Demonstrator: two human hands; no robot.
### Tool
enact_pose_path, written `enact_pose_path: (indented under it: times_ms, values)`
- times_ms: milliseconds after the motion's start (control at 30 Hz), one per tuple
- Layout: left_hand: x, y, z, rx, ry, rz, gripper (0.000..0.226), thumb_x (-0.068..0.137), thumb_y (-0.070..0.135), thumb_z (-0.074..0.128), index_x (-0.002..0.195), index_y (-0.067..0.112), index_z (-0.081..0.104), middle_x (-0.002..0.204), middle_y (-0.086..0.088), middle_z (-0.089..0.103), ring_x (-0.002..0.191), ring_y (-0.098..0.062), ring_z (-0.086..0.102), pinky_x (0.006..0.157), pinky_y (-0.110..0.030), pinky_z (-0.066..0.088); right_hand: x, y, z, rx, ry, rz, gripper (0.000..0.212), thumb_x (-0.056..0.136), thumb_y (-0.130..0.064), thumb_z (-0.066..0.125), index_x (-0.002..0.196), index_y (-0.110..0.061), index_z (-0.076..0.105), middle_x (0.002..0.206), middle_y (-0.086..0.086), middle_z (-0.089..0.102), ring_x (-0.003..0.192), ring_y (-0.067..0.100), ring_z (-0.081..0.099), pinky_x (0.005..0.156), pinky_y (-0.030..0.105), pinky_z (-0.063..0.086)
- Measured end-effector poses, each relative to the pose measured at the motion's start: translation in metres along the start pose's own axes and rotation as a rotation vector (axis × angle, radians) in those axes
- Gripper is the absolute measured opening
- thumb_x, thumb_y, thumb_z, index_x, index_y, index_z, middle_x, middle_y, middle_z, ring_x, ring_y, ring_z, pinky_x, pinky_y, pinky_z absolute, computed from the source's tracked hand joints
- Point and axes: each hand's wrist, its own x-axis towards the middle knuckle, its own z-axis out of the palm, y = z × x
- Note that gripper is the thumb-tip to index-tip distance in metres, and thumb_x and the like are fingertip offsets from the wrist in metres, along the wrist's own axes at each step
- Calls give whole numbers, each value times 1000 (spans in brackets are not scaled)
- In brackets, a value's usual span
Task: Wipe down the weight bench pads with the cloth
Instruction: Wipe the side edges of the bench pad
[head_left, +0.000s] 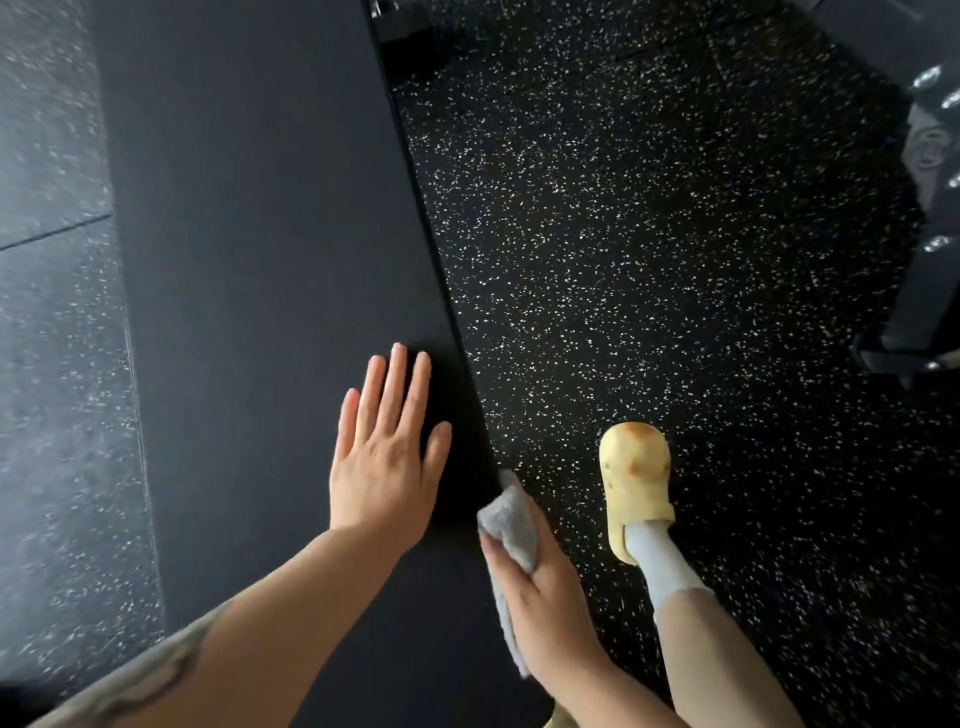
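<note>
Head view, one entry. Bench pad (270, 260): long, black, flat, running up the frame over speckled floor (649, 234). Left hand (387, 457): grip open, fingers straight, palm flat on the pad near its right edge. Right hand (540, 608): grip closed round a grey cloth (511, 525), bunched against the pad's side edge. Cloth: likely light, soft, limp; best held wadded in the palm. Yellow clog (636, 483) on floor beside
</note>
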Motion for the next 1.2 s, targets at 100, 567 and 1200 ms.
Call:
enact_pose_path:
  times_ms: [100, 567, 1200]
  values:
    - [29, 0, -5, -23, 34, -25, 61, 96, 45, 14, 153, 27, 3, 160, 9, -5, 147, -10, -12, 118, -29, -6, 64, -34, 10, -82, -47, -43, 27, 94, -38, 57, 118, -49, 47, 110, -26, 61, 100, -20, 54, 84, 9, 41]
    - [132, -19, -31, -4, 52, -135, 65, 95, 48, 17, 154, 24, -1, 160, 8, -10, 146, -10, -15, 118, -32, -7, 84, -34, 14, -157, -55, -31, 69, 83, -65, 48, 146, -48, 27, 144, -26, 44, 128, -13, 41, 108, 15, 34]
    - [182, -27, -45, -21, 19, -167, 66, 91, 54, 10, 151, 32, -7, 154, 21, -19, 143, -3, -20, 112, -22, -19, 206, -111, 39, -93, -86, 17, 38, 94, -34, 57, 129, -40, 44, 112, -24, 61, 102, -2, 56, 88, 18, 43]
